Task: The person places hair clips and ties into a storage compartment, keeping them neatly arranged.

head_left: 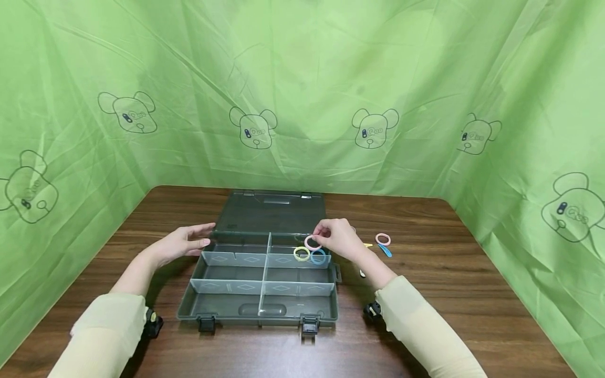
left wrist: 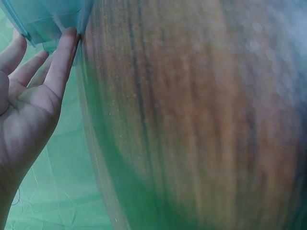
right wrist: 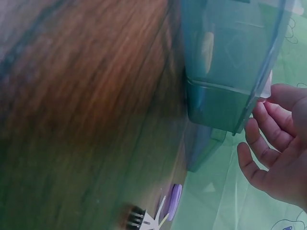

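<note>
A grey see-through divided storage box [head_left: 227,304] lies open, its lid [head_left: 274,212] folded back flat behind it. Over the back right compartment, my right hand [head_left: 341,239] pinches a pink ring-shaped hair tie [head_left: 307,244] between thumb and fingertips. A yellow hair tie [head_left: 295,257] and a blue hair tie [head_left: 323,261] show just below it, at the divider of that compartment. My left hand [head_left: 181,244] has its fingers extended, the tips at the box's back left corner. In the left wrist view these fingers [left wrist: 60,62] reach the box wall [left wrist: 43,24].
Right of the box, partly behind my right wrist, lie another pink hair tie [head_left: 383,240], a blue hair clip [head_left: 385,251] and a yellow clip [head_left: 368,245]. Two latches [head_left: 309,324] hang at the box's front. Green curtain [head_left: 302,79] surrounds the wooden table [head_left: 435,294].
</note>
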The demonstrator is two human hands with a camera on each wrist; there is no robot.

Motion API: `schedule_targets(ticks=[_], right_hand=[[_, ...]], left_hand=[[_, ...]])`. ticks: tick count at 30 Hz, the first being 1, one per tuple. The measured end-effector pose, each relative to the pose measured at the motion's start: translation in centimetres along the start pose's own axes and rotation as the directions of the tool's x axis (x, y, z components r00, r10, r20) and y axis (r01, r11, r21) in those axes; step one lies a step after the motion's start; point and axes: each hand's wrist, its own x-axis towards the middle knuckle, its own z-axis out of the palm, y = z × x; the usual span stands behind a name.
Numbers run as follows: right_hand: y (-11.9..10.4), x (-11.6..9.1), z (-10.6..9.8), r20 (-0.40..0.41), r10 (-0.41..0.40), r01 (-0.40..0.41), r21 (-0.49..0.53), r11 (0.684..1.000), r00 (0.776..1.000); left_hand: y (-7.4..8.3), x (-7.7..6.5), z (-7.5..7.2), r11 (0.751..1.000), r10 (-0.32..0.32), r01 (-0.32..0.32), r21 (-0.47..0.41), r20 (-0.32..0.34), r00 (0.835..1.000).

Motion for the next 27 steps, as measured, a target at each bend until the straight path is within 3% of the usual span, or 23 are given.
schedule_targets(ticks=[15,27], right_hand=[[0.7,-0.5,-1.0,0.034,-0.077,0.073,0.106,0.992,0.996],[2.5,-1.9,-3.6,-0.011,-0.048,0.049,0.108,0.993,0.999]], left_hand=[[-0.2,0.2,0.0,1.000,-0.001,0.001,-0.019,0.001,1.000],[-0.1,0.0,-0.1,1.000,-0.002,0.002,-0.009,0.002,1.000]])
